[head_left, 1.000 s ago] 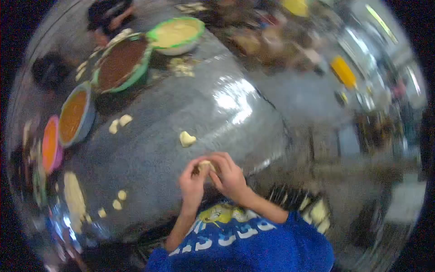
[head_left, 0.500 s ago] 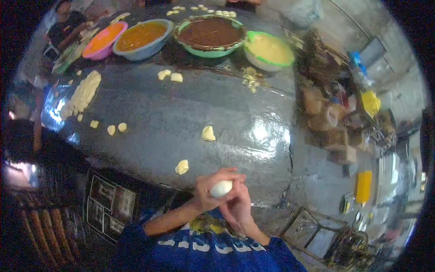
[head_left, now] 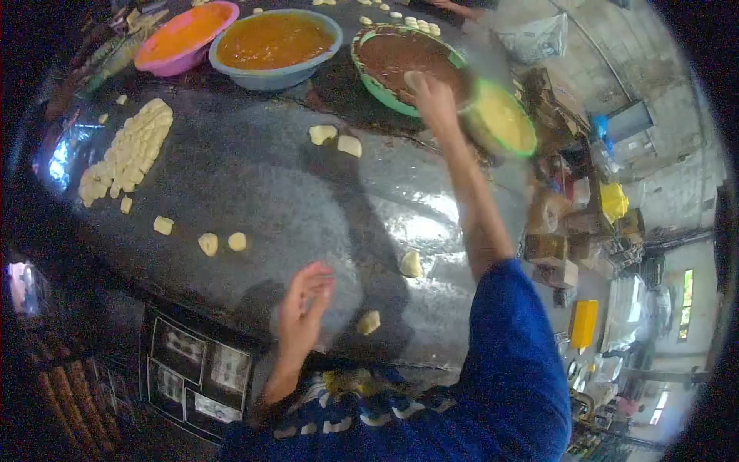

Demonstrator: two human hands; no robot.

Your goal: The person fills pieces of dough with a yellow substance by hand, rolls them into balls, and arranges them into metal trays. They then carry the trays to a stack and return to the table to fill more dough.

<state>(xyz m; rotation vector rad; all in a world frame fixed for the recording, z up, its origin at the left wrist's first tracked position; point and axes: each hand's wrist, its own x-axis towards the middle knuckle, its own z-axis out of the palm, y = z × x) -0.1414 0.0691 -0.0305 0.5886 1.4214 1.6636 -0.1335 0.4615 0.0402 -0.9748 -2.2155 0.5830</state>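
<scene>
My right hand [head_left: 437, 104] reaches out over the green bowl of brown filling [head_left: 404, 58], somewhat smeared by motion. At its fingertips shows a pale dough ball [head_left: 415, 80], which the fingers seem to grip. My left hand [head_left: 305, 296] hovers above the near edge of the dark table [head_left: 285, 185], fingers loosely parted and nothing in them. To its right lies a dough piece [head_left: 369, 323], with another dough piece [head_left: 411, 264] farther up. Two more dough pieces [head_left: 336, 140] rest mid-table.
A pink bowl [head_left: 187, 37] and a blue bowl [head_left: 275, 50] hold orange fillings; a green-rimmed bowl [head_left: 502, 119] holds yellow. Dough pieces [head_left: 132, 150] cluster at left. Small dough balls [head_left: 422, 25] sit behind the bowls, near another person's arm [head_left: 459, 9]. Boxes [head_left: 548, 250] stand at right.
My hands were together around a white dough ball near my chest. They have separated: the right has swung forward to the brown filling bowl, the left has moved left and opened. The view has shifted.
</scene>
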